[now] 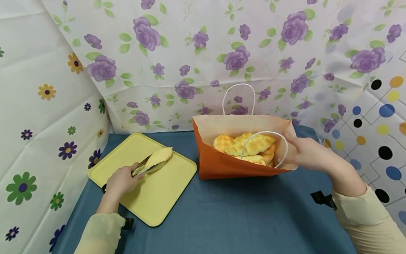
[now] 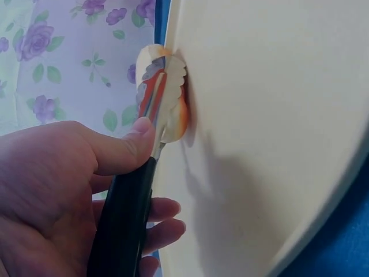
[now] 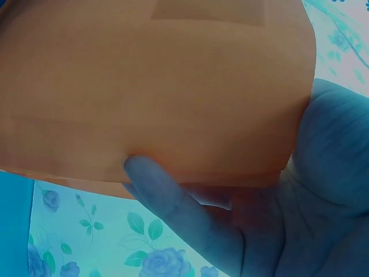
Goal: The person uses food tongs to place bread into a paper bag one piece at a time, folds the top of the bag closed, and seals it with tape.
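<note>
My left hand [image 1: 122, 181] grips the black handles of metal tongs [image 2: 124, 213] above the yellow tray [image 1: 158, 208]. Between the scalloped tong tips sits a pale, pointed bread roll [image 1: 159, 156]; whether it touches the tray I cannot tell. An orange paper bag [image 1: 234, 169] with white cord handles stands to the right of the tray, its mouth wide and facing me. Several golden breads [image 1: 250, 144], one of them braided, lie inside it. At the bag's right side, my right hand [image 1: 309, 153] holds the paper edge, and the right wrist view shows a digit against the paper.
A blue cloth [image 1: 215, 218] covers the table. Behind it hangs a white sheet [image 1: 177, 70] with purple flowers, and patterned sheets also close off the left and right sides. One cord handle [image 1: 285, 148] droops across the bag's mouth.
</note>
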`<act>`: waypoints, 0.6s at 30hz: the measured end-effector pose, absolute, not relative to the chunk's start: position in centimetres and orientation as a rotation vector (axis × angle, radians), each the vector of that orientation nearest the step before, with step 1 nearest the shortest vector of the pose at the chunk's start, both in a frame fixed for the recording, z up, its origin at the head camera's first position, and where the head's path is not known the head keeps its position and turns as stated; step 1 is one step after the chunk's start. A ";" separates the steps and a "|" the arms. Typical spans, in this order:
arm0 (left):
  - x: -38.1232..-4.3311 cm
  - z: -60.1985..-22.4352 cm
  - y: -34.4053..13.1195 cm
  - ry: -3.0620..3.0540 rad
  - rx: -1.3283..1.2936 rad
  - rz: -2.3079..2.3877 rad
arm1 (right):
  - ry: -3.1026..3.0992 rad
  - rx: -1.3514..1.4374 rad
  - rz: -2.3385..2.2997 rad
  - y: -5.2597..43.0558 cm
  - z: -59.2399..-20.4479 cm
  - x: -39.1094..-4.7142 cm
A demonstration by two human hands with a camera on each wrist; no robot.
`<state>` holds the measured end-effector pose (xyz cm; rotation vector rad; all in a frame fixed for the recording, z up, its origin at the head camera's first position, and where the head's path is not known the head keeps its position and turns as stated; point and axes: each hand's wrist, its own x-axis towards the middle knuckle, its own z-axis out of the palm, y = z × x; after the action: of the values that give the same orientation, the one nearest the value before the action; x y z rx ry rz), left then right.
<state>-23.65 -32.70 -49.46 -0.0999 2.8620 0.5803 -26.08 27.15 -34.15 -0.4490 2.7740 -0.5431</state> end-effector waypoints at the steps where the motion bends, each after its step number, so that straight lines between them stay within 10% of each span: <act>1: -23.6 -49.5 -32.8 2.866 -0.106 0.580 | 2.772 -0.448 -0.545 27.1 -34.1 -26.1; 18: -23.6 -45.5 -32.6 3.017 0.055 0.811 | 2.758 -0.441 -0.544 27.1 -34.0 -26.2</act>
<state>-23.59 -32.60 -45.53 0.0546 3.0169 0.8107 -26.22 27.11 -33.98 -0.4407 2.7585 -0.5441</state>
